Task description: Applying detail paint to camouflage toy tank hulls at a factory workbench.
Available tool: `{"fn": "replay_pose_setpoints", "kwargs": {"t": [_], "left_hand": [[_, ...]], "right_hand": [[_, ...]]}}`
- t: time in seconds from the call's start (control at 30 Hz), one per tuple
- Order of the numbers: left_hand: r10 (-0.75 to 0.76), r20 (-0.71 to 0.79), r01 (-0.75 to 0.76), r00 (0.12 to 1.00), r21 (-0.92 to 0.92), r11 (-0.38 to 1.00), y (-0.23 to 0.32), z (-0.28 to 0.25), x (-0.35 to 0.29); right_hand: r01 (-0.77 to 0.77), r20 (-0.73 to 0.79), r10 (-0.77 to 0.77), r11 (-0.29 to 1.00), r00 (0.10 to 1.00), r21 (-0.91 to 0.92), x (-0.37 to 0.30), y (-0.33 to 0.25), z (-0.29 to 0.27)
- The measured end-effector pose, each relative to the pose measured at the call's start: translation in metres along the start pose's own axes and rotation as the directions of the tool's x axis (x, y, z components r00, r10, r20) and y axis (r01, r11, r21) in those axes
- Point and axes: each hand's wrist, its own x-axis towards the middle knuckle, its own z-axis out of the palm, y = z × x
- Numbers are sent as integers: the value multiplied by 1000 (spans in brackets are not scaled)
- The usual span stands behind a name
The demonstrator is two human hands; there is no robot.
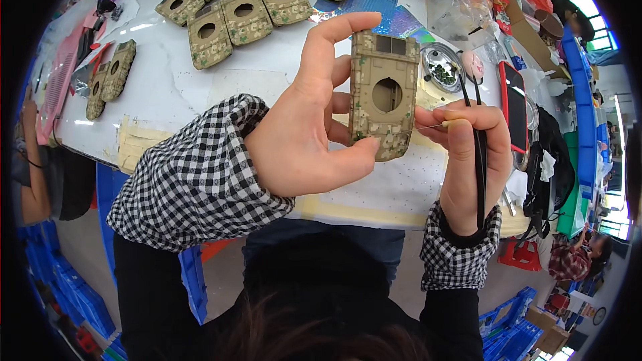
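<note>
From where I stand, the shell (384, 70) is up in the air above the white surface (157, 77), camouflage pattern on it, round hole open in the middle. The left hand (301, 130) is curved half open around it, thumb at the bottom edge, forefinger hooked up near the top, the rest behind. The right hand (465, 160) is nearly closed: thumb and forefinger pinch a pale stick (457, 122), while black tweezers (480, 167) lie along the palm. A hair-thin wire (430, 126) runs from the stick to the shell's lower right corner (whether it touches, I can't tell).

This piece looks mid-work to me, patterned but not yet set down. Seven similar shells (246, 25) lie at the back, patterned too; I can't tell which are finished. Two narrower pieces (115, 81) lie to the left, and plenty of dark bits (441, 75) seem left in the dish (438, 47).
</note>
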Motion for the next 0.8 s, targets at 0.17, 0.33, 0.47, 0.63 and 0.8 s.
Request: {"fn": "replay_pose_setpoints", "kwargs": {"t": [0.17, 0.33, 0.47, 0.63, 0.8], "left_hand": [[2, 8, -2, 1000, -1, 1000, 0, -1, 0], [2, 5, -2, 1000, -5, 1000, 0, -1, 0], [5, 12, -5, 1000, 5, 1000, 0, -1, 0], [4, 7, -4, 1000, 15, 1000, 0, -1, -1], [17, 12, -17, 1000, 30, 999, -1, -2, 0]], "right_hand": [[-9, -20, 9, 999, 1000, 31, 0, 1, 1], [48, -73, -44, 997, 996, 53, 3, 1, -7], [89, -141, -92, 996, 986, -24, 3, 0, -14], [1, -43, 1, 999, 999, 38, 0, 0, -6], [-33, -23, 33, 999, 999, 16, 1, -1, -2]]}}
